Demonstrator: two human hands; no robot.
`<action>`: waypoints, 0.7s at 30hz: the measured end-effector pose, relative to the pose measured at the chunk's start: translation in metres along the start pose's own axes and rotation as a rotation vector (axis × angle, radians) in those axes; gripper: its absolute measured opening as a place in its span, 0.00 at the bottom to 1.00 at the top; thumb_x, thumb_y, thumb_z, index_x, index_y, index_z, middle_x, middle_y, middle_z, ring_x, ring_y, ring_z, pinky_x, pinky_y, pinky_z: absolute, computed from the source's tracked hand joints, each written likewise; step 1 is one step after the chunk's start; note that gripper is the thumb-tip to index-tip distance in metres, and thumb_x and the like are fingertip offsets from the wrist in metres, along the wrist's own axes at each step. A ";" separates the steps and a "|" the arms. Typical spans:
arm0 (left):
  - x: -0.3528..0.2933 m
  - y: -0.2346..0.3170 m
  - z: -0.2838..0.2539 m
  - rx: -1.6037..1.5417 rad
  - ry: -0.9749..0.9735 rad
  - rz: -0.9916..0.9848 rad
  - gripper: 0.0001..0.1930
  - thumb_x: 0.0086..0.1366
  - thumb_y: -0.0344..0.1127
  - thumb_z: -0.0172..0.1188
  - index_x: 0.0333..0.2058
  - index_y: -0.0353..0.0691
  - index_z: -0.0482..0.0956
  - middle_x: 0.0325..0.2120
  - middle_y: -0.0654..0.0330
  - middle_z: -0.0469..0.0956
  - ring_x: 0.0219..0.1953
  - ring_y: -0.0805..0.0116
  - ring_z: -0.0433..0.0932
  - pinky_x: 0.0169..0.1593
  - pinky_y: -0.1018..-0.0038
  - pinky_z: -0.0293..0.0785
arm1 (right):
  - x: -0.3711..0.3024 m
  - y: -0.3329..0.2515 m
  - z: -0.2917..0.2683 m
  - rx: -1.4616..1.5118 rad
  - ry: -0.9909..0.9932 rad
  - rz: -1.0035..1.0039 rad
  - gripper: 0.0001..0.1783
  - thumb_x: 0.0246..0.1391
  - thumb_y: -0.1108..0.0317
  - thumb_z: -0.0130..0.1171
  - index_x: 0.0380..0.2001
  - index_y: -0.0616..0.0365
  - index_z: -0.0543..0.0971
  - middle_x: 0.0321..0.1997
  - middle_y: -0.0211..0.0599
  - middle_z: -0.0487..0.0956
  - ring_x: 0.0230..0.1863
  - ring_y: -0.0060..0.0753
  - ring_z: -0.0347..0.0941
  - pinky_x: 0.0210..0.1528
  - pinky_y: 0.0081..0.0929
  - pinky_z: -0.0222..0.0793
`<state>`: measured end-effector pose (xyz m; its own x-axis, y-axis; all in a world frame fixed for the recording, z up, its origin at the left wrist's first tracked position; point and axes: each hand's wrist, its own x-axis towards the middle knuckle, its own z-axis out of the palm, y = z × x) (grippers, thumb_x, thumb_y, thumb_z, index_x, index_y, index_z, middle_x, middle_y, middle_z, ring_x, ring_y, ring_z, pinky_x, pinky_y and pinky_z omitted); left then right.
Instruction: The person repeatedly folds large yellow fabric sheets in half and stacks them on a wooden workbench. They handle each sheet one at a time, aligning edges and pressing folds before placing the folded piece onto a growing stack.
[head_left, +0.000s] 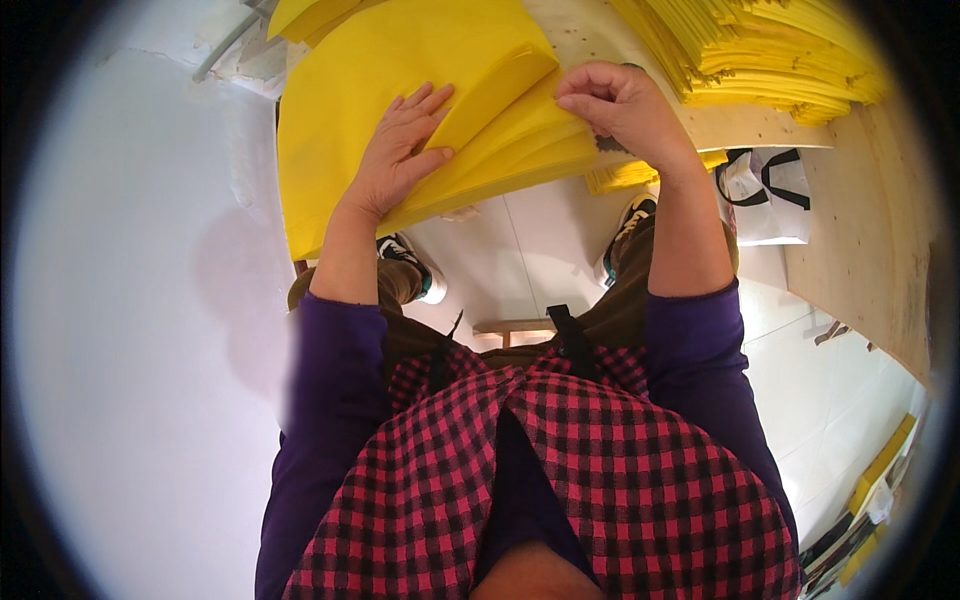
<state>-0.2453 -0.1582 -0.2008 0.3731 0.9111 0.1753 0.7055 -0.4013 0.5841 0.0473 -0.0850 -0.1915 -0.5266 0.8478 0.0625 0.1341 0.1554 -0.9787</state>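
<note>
A pile of large yellow sheets [340, 110] lies on a plywood table [740, 125] in front of me. My left hand [400, 150] rests flat on the pile, fingers spread, pressing down beside a folded-over flap of the top sheet [495, 85]. My right hand [620, 105] pinches the right-hand edge of the yellow sheets, fingers curled over them. Both forearms, in purple sleeves, reach up from the lower edge.
A tall stack of yellow sheets [770, 50] stands at the back right of the table. More yellow sheets [635, 178] lie under the table edge. A white bag with black handles [765, 195] sits on the white floor [520, 250] near my feet. A plywood panel [870, 230] runs along the right.
</note>
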 end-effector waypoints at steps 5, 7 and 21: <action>-0.001 -0.002 0.000 0.021 0.006 0.011 0.27 0.57 0.44 0.55 0.55 0.40 0.73 0.64 0.57 0.61 0.69 0.53 0.52 0.70 0.55 0.39 | 0.000 0.003 -0.001 -0.050 0.007 -0.057 0.05 0.54 0.69 0.62 0.32 0.59 0.81 0.27 0.22 0.75 0.30 0.15 0.67 0.34 0.16 0.65; -0.002 -0.003 0.000 0.030 0.011 0.019 0.27 0.57 0.44 0.56 0.55 0.40 0.73 0.64 0.58 0.62 0.68 0.53 0.53 0.69 0.54 0.40 | 0.000 0.004 0.002 -0.074 0.040 -0.115 0.05 0.53 0.69 0.63 0.32 0.58 0.81 0.28 0.23 0.75 0.30 0.16 0.66 0.33 0.17 0.65; 0.001 0.005 0.000 -0.048 0.017 0.013 0.28 0.61 0.53 0.55 0.56 0.46 0.74 0.63 0.52 0.62 0.68 0.49 0.52 0.69 0.53 0.38 | 0.012 -0.001 0.011 -0.157 0.121 -0.269 0.04 0.54 0.71 0.62 0.31 0.59 0.77 0.33 0.19 0.72 0.29 0.12 0.62 0.32 0.13 0.60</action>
<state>-0.2418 -0.1595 -0.1977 0.3714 0.9075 0.1962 0.6710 -0.4084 0.6188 0.0315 -0.0810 -0.1915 -0.4585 0.8185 0.3462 0.1368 0.4499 -0.8825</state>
